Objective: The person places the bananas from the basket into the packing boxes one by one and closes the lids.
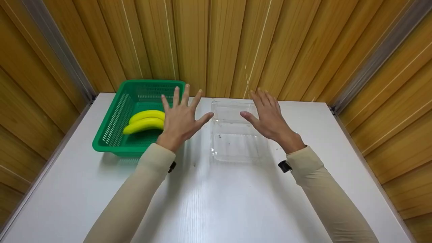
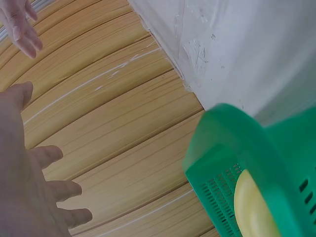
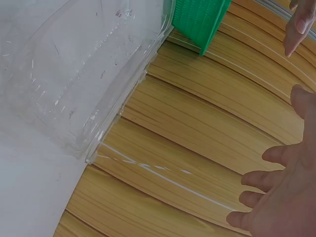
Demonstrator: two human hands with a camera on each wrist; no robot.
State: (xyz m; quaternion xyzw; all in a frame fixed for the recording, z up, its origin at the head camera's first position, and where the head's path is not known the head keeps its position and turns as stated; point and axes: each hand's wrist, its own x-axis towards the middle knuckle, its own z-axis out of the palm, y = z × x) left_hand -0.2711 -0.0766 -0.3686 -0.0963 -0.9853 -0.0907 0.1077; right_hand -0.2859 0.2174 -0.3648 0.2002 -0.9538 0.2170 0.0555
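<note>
My left hand [image 1: 180,119] hovers with fingers spread beside and partly over the right side of a green plastic basket [image 1: 104,133], holding nothing. Two yellow bananas [image 1: 145,125] lie in the basket, their right ends hidden behind that hand. To the right, a clear plastic container [image 1: 233,146] sits on the white table. My right hand [image 1: 271,121] is raised over the container's right side, thumb apart from the straight fingers, and grips nothing. In the right wrist view the clear container [image 3: 94,74] shows its ridged, see-through walls.
The white table [image 1: 216,202] meets a wood-patterned panel wall [image 1: 222,47] at its back edge. Similar panels stand on the left and right, with grey metal posts [image 1: 57,44] at the corners. The basket's back rim stands close to the wall.
</note>
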